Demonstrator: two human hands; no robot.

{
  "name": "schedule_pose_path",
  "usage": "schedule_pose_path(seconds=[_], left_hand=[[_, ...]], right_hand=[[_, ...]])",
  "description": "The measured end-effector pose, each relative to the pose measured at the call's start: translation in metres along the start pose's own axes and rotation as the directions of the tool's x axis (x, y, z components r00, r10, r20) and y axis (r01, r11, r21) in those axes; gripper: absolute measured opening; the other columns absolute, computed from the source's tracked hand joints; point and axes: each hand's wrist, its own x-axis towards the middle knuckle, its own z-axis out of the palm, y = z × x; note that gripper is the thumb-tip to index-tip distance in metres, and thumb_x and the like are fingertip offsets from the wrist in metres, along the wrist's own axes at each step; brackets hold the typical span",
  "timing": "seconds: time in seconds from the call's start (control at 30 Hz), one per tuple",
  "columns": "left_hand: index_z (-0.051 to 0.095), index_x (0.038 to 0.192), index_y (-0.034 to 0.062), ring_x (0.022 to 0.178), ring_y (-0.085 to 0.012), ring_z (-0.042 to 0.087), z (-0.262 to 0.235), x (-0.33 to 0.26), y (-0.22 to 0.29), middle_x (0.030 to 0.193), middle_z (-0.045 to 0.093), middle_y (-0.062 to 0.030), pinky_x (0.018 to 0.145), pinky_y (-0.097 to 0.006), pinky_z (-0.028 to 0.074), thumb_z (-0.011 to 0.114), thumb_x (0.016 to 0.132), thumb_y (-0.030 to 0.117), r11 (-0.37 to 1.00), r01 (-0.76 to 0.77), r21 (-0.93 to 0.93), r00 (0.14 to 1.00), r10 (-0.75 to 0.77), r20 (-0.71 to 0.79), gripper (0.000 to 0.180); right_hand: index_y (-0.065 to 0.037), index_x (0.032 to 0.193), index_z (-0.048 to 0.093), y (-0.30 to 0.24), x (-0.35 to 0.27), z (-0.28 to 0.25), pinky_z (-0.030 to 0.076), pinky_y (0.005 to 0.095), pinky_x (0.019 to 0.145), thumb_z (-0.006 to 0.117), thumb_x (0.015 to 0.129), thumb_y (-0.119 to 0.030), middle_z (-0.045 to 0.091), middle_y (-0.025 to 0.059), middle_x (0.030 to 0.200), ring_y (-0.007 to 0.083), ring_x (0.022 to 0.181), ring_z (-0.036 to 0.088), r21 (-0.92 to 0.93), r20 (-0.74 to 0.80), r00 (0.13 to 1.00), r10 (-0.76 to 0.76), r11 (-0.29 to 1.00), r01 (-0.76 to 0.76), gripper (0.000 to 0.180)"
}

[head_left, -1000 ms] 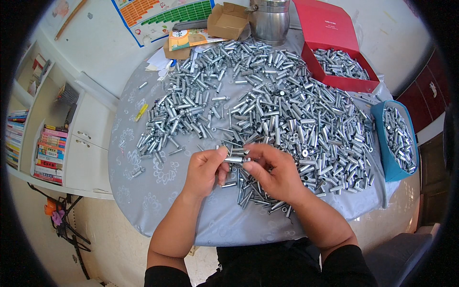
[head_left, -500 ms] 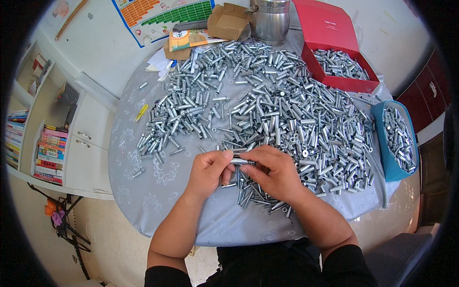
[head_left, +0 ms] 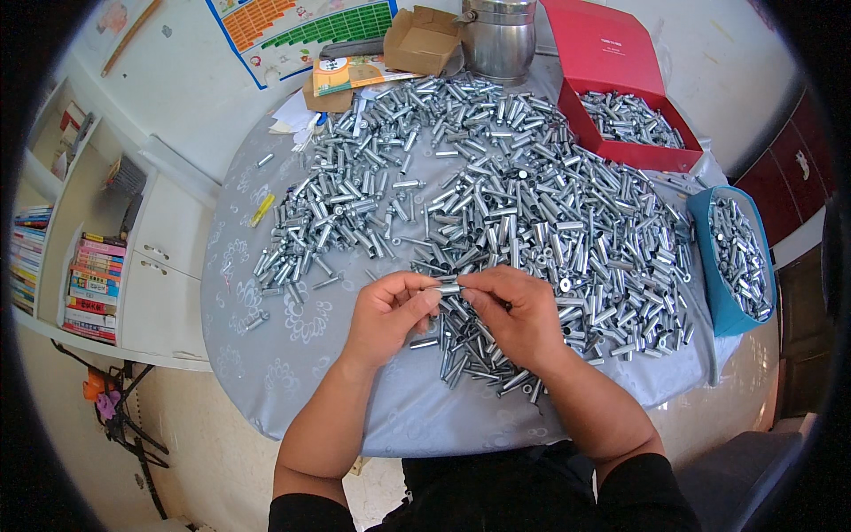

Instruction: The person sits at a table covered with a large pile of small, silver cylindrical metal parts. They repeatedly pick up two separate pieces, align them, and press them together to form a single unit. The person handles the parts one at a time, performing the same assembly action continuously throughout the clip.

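Between both hands, over the near edge of the big heap, is a short silver metal sleeve (head_left: 449, 290). My left hand (head_left: 387, 317) pinches its left end between thumb and fingers. At the right end, the thumb and index finger of my right hand (head_left: 516, 312) close on it. My fingertips hide both ends, so whether a bolt sits inside cannot be told. Beyond and to the right spreads a large heap of loose metal sleeves and bolts (head_left: 567, 239). A smaller pile of similar metal pieces (head_left: 341, 208) lies to the left.
At the back right stands an open red box (head_left: 643, 160) filled with metal pieces. A teal bin (head_left: 720, 266) holds more at the right edge. A metal canister (head_left: 501, 44), a cardboard box (head_left: 421, 43) and a yellow tool (head_left: 261, 210) are on the grey tablecloth (head_left: 257, 372).
My right hand has moved slightly, its fingers drawing closer around the sleeve. My left thumb and fingers have shifted on the left end. The piles look the same.
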Motion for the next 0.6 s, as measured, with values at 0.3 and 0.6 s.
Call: schedule_pose_path(seconds=[0.3, 0.6], left_hand=[[0.069, 0.106, -0.0015, 0.059, -0.0059, 0.055, -0.001, -0.001, 0.005, 0.081, 0.069, -0.0062, 0.053, -0.019, 0.044, 0.064, 0.092, 0.01, 0.999, -0.033, 0.031, 0.998, 0.035, -0.055, 0.019], [0.066, 0.106, 0.0005, 0.061, -0.0056, 0.055, -0.007, 0.0, 0.0, 0.084, 0.068, -0.0063, 0.054, -0.02, 0.044, 0.061, 0.093, 0.009, 0.995, -0.103, 0.005, 0.995, 0.103, 0.014, 0.016]], right_hand=[[-0.001, 0.108, 0.066, 0.005, -0.004, 0.001, 0.047, 0.0254, 0.054, 0.07, 0.084, -0.003, 0.066, 0.0077, 0.079, 0.0102, 0.06, 0.058, 0.011, 0.037, 0.996, 0.075, 0.997, -0.076, 0.025], [-0.001, 0.102, 0.068, -0.005, -0.002, 0.0, 0.046, 0.0243, 0.052, 0.071, 0.086, -0.01, 0.067, 0.0084, 0.079, 0.0095, 0.057, 0.057, 0.059, 0.035, 0.98, 0.196, 0.978, -0.198, 0.018]])
